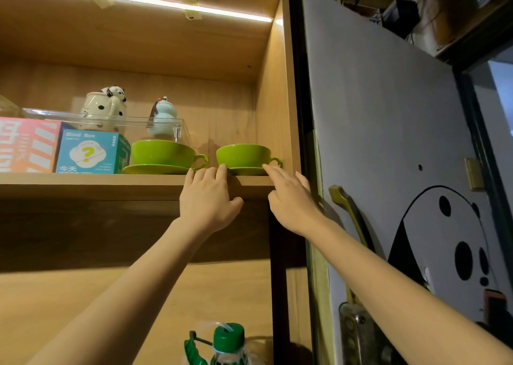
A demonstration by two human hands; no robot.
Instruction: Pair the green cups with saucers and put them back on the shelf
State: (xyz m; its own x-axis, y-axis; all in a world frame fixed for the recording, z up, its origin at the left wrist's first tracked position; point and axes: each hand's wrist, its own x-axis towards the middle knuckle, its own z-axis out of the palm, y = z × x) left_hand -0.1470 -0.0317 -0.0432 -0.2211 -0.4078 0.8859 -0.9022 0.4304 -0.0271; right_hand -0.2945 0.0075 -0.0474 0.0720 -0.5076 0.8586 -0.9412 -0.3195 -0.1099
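Two green cups stand on green saucers on the wooden shelf (83,184). The left cup (161,152) rests on its saucer (155,169) beside a teal box. The right cup (243,156) sits on its saucer (247,171) at the shelf's right end, handle pointing right. My left hand (208,201) lies against the shelf's front edge, fingertips touching the right saucer's left rim. My right hand (291,198) reaches up with its index fingertip at the saucer's right rim, below the cup handle. Neither hand grips anything.
A teal "Blind Box" carton (91,152) and a pink box (27,145) fill the shelf's left. Behind them a clear tray (111,120) holds a panda teapot (104,107) and a pale blue gourd jar (163,117). A door (388,114) stands at right. A green-capped bottle (227,342) sits below.
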